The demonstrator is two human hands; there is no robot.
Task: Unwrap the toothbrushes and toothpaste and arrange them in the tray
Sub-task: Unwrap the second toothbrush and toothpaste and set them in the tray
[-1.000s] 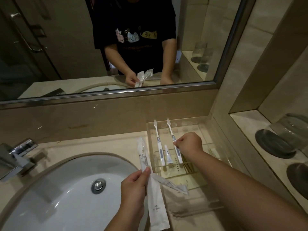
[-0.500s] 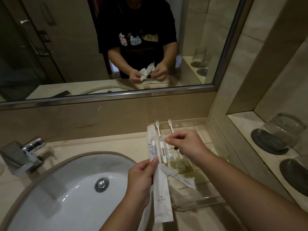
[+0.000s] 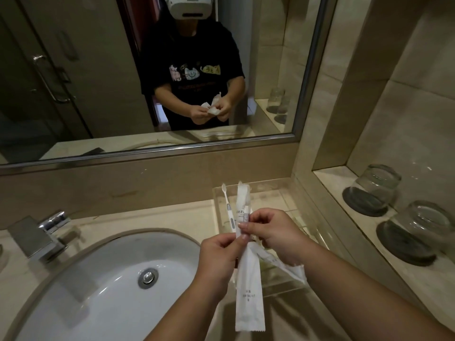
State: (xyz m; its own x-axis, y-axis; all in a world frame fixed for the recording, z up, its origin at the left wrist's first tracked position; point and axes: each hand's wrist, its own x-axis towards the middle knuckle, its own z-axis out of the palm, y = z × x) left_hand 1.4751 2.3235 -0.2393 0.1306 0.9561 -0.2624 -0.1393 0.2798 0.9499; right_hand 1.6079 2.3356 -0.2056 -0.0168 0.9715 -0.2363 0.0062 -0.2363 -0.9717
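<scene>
Both hands hold white wrappers above the worktop.
The left hand (image 3: 218, 257) and right hand (image 3: 275, 232) together pinch the wrappers (image 3: 248, 279); a toothbrush (image 3: 229, 209) lies in the clear tray (image 3: 275, 193) behind.

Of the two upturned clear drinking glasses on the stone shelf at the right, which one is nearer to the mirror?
The farther upturned clear glass, on its dark round coaster toward the shelf's back, is nearer the mirror; the other glass sits closer to the camera.

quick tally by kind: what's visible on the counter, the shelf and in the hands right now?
Toothbrush in tray: 1
White wrappers in the hands: 2
Clear tray: 1
Upturned glasses: 2
Dark coasters: 2
Total: 8
</scene>
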